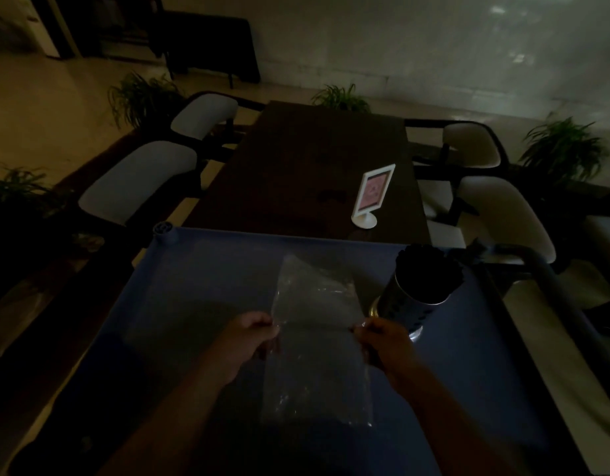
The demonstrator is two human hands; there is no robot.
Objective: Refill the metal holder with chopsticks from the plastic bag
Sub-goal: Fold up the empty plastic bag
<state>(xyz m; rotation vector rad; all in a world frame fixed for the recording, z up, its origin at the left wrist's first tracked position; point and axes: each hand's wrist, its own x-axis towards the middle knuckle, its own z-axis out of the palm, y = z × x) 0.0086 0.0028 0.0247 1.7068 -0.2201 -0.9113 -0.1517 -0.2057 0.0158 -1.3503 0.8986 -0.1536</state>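
Pinching the bag [317, 304] at its two side edges, about midway along its length, the left hand [252, 338] and right hand [382, 345] are holding it stretched between them, fingers curled onto the plastic. The bag is lying over the blue cart [200, 286], its long axis running from the person outward. It is looking flat and clear. I am seeing no chopsticks inside it, though the light is too dim to be certain.

The holder [417, 300] is standing on the cart to the right of the bag and slightly beyond the hands, its base just beside the right hand. That makes the right hand the nearer one by far. Dark chopsticks [429, 266] are filling its mouth, so the refill is probably done or nearly so. Any last transfer would be going right and a little forward, with the sticks turned from lying along the bag to standing on end.

The holder is sitting close to the cart's far right corner, with the cart's dark rail just beyond it, so a knock from the left could be pushing it toward that edge. The widest stretch of blue is showing left of the bag, the likeliest room for laying it down.

Beyond the cart a dark table [296, 159] is carrying a white sign [372, 194], with chairs [138, 180] flanking it.
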